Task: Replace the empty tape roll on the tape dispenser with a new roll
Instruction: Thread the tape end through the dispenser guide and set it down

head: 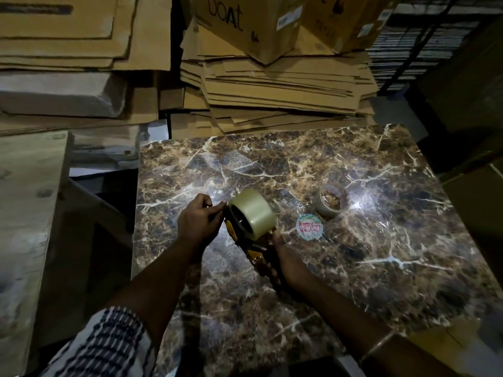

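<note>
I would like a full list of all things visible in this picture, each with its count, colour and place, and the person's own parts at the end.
new tape roll: one, clear yellowish, mounted on the dispenser, above the table's left part
tape dispenser: one, black and yellow, held over the table
empty tape roll: one, brownish core, standing on the table right of the hands
round label: one, white with red print, flat on the table between the two rolls
table: one, brown marble pattern, centre
flattened cartons: many, brown, stacked behind the table
boxes: two, brown, on top of the stack
left hand: pinches at the roll's left edge
right hand: grips the dispenser handle
</note>
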### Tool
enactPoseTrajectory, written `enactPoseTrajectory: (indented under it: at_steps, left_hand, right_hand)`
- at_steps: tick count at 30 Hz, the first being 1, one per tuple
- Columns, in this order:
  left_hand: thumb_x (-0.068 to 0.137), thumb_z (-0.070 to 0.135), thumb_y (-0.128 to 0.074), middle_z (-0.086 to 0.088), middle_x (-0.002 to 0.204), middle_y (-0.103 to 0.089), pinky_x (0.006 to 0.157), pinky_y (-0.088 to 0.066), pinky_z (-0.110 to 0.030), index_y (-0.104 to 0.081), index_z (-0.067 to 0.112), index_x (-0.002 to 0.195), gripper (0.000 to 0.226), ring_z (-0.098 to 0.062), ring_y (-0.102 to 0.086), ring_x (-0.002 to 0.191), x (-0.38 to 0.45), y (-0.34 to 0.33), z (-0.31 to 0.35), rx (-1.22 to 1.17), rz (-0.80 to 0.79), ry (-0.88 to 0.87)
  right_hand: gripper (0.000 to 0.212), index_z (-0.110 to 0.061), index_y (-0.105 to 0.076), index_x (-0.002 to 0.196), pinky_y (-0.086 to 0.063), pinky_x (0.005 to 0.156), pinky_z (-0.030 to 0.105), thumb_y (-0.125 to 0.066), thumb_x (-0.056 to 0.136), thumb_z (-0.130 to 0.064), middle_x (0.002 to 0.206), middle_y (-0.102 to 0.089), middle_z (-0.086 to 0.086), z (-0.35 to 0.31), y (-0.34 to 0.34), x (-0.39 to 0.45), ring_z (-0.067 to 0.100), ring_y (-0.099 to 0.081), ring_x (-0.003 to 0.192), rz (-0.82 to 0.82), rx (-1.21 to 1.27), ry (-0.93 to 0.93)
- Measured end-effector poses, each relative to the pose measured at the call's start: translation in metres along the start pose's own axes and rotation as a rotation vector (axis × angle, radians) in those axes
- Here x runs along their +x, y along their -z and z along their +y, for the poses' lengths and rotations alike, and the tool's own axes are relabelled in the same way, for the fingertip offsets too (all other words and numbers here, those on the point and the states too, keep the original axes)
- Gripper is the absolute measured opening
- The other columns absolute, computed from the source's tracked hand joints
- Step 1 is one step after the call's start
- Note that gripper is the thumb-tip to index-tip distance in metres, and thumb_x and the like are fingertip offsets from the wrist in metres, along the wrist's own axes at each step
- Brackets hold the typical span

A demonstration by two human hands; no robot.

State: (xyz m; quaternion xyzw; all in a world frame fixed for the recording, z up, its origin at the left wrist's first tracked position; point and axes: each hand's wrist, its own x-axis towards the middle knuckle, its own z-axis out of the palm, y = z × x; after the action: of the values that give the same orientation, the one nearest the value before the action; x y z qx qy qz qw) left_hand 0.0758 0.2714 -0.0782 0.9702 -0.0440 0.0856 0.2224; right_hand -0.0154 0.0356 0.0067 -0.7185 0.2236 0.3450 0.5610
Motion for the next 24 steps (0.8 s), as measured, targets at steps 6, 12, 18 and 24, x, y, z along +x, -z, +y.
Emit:
enactPoseTrajectory:
  at_steps: [6,12,18,24]
  left_hand:
    - [0.089,0.046,-0.067,0.006,0.088,-0.051,0.056,-0.032,-0.025,-0.077,0.036,0.107,0.024,-0.017,-0.054,0.072,-0.001,-0.001,0.002,0.013,0.023,0.019]
    - [0.084,0.055,-0.066,0.003,0.096,-0.053,0.067,-0.047,-0.032,-0.074,0.037,0.113,0.036,-0.021,-0.056,0.083,-0.009,0.001,0.011,-0.004,0.022,0.074]
    - [0.072,0.076,-0.062,-0.004,0.107,-0.054,0.069,-0.036,-0.031,-0.07,0.042,0.118,0.058,-0.026,-0.056,0.09,-0.015,0.004,0.011,0.106,-0.034,0.072]
    - [0.088,0.057,-0.046,0.008,0.128,-0.061,0.08,-0.034,-0.039,-0.07,0.045,0.11,0.035,-0.026,-0.054,0.114,-0.023,0.008,0.02,0.151,-0.086,-0.102]
  right_hand:
    - [0.089,-0.01,-0.076,0.081,-0.046,0.065,0.029,-0.021,0.078,-0.08,0.071,-0.073,0.01,0.019,0.0,-0.023,0.018,-0.067,0.066,0.19,-0.261,0.082]
    - [0.112,-0.007,-0.074,0.091,-0.051,0.072,0.036,-0.017,0.063,-0.1,0.076,-0.074,0.011,0.024,-0.003,-0.029,0.025,-0.069,0.074,0.226,-0.268,0.087]
    - [0.107,-0.01,-0.075,0.094,-0.056,0.081,0.039,-0.018,0.07,-0.097,0.085,-0.076,0.016,0.024,0.001,-0.044,0.03,-0.072,0.083,0.234,-0.364,0.04]
    - [0.059,0.002,-0.059,0.118,-0.047,0.092,0.037,-0.028,0.106,-0.046,0.119,-0.065,0.026,-0.008,-0.003,-0.054,0.04,-0.061,0.112,0.241,-0.632,-0.02]
